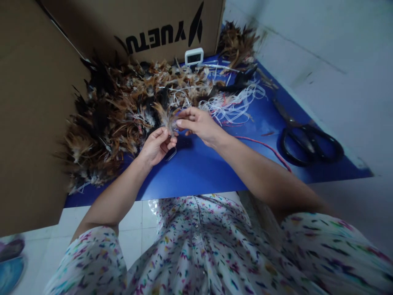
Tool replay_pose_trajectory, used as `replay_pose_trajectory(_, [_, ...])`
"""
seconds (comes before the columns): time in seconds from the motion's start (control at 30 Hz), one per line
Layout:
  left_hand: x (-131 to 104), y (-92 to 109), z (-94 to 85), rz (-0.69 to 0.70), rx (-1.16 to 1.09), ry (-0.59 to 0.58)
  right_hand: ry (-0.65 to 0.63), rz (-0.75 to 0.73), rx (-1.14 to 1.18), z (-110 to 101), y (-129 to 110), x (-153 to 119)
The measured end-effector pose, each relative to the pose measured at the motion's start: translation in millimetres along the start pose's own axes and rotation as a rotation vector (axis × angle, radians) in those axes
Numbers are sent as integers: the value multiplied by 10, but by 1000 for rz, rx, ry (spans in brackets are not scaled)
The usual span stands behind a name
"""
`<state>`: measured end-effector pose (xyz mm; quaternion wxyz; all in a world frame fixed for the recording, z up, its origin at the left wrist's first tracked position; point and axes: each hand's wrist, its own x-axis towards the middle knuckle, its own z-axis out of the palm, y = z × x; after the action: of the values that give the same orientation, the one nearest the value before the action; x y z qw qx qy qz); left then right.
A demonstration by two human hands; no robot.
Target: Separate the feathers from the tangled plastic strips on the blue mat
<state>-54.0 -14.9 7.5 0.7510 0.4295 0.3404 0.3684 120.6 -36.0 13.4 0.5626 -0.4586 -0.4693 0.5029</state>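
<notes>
Over the blue table (196, 172), my left hand (157, 144) pinches the lower end of a small tuft of brown and grey feathers (167, 119). My right hand (196, 123) is at the tuft's right side, thumb and fingers closed close to its edge; whether they grip feathers is too small to tell. Behind and left of my hands spreads a large heap of brown and black feathers (123, 98). White plastic strips (236, 104) lie in a tangle to the right of the heap.
Black-handled scissors (310, 143) and a red cord (267, 146) lie at the right. A small white digital device (194, 56) stands before a cardboard box (166, 20). More cardboard (30, 123) borders the left; a wall (322, 53) borders the right.
</notes>
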Motion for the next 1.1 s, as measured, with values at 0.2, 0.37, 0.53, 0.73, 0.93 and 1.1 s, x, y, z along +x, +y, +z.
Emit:
replay_pose_trajectory(0.2, [30, -32, -14, 16, 22, 3, -144, -114, -145, 25, 64, -24])
replay_pose_trajectory(0.37, [45, -53, -36, 44, 40, -32, -155, -171, -141, 46, 36, -52])
replay_pose_trajectory(0.53, [45, -62, -58, 68, 55, -100, -156, -137, -31, 80, 22, -58])
replay_pose_trajectory(0.73, [18, -59, -44, 115, 111, -148, -15, -143, 52, 77, 29, -16])
replay_pose_trajectory(0.93, [25, -93, -41, 206, 177, -169, 26, -107, 151, 108, 10, -44])
replay_pose_trajectory(1.1, [50, -107, -62, 251, 235, -159, 1, -92, 193, 139, 3, -71])
